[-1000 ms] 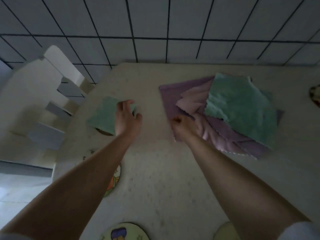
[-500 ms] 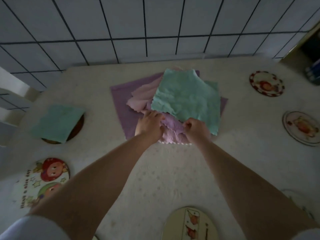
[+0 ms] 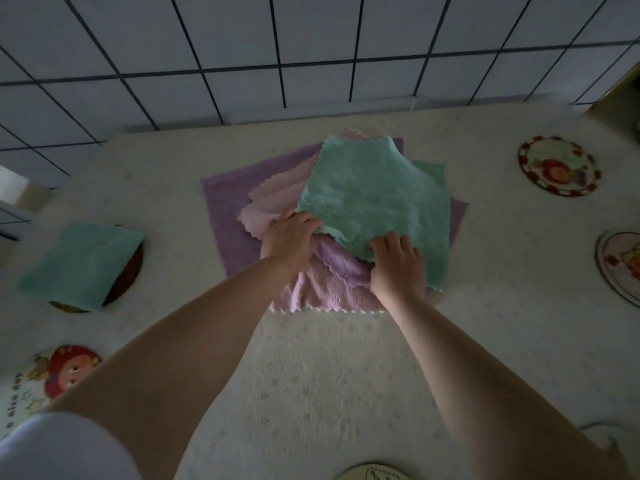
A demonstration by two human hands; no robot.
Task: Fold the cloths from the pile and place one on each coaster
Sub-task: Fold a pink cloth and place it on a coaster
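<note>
The near edge of the top mint-green fleece cloth [image 3: 377, 199] is gripped by both hands, the left hand [image 3: 289, 237] at its left corner and the right hand [image 3: 398, 265] further right, fingers curled round the fabric. This cloth lies on the pile of purple and pink cloths [image 3: 235, 216] at the middle of the cream patterned desk [image 3: 329, 375]. A folded mint-green cloth [image 3: 79, 261] covers a round brown coaster [image 3: 130, 271] at the left. Round picture coasters [image 3: 559, 166] are set near the right edge.
</note>
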